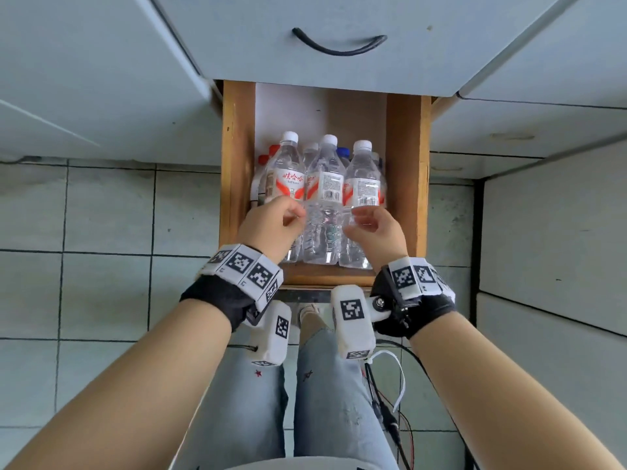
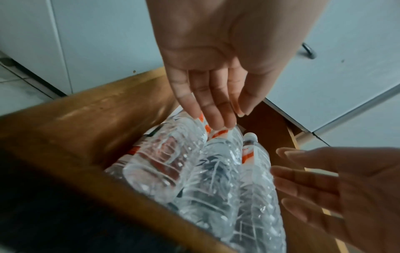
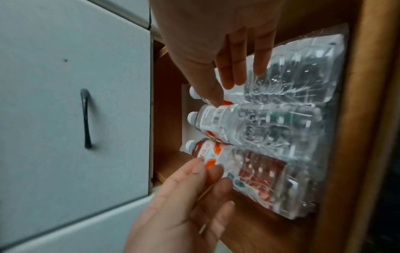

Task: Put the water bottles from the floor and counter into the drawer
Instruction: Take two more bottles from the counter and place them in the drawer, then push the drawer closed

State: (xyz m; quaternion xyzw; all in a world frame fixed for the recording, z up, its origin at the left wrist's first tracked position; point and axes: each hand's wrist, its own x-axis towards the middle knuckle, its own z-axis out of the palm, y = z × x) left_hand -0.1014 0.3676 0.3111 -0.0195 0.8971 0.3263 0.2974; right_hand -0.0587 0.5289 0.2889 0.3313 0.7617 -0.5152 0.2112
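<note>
Water bottles (image 1: 324,198): three lying side by side atop others in drawer (image 1: 237,164), caps pointing 12 o'clock. Likely heavy, slippery, crushable; taking mid-body advised. Left hand (image 1: 271,225), right hand (image 1: 375,230) hovering, fingers relaxed, holding nothing.

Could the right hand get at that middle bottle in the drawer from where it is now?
Probably yes. The right hand hovers open just beside the middle bottle, which lies on top in the open drawer with nothing covering it.
</note>
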